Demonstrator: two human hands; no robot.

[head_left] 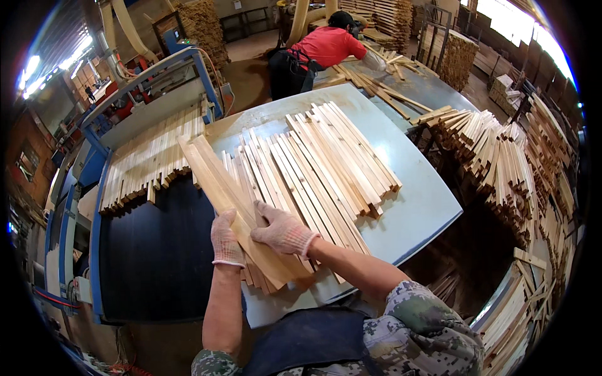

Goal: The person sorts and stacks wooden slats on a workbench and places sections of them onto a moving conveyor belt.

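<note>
A broad, flat wooden board [216,182] lies slantwise in front of me, tilted over the left edge of a row of wooden strips. My left hand [227,241], in a pale knit glove, is closed around the board's left edge. On the opposite edge, my right hand [282,233], gloved alike, is closed with its thumb on top. The fingers beneath the board are hidden. Right of the board, many light wooden strips [301,182] lie side by side on a pale blue-grey table [417,207].
To the left, a blue-framed machine [210,81] has a black conveyor belt [153,250] carrying a row of wooden strips [150,156]. A person in a red top [326,47] leans over the far table. Stacked strips [489,150] stand at the right; more wood [508,313] lies lower right.
</note>
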